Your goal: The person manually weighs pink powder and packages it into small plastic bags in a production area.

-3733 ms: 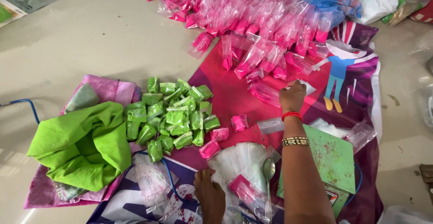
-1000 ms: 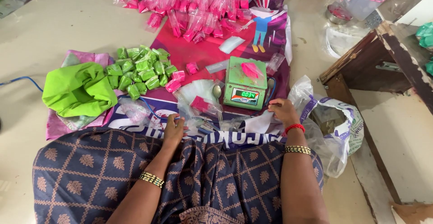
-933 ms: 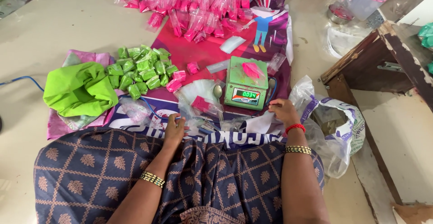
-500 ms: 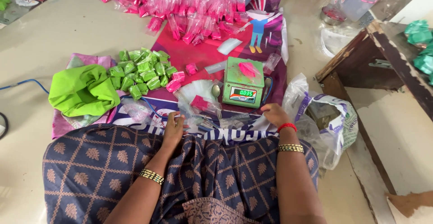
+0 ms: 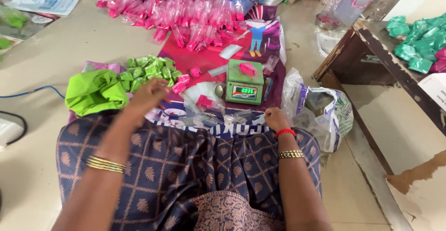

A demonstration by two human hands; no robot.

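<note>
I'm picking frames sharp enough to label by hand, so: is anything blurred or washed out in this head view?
Head view: the left hand is smeared by motion blur, its fingers indistinct; the right hand, the green scale and the pink packets are fairly sharp; light is soft and even, with mild glare on the clear plastic bag.

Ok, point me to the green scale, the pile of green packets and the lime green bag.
green scale (image 5: 245, 80): head view, on its green top plate.
pile of green packets (image 5: 146, 69): head view, middle of the heap.
lime green bag (image 5: 93, 90): head view, on its crumpled middle.
</note>
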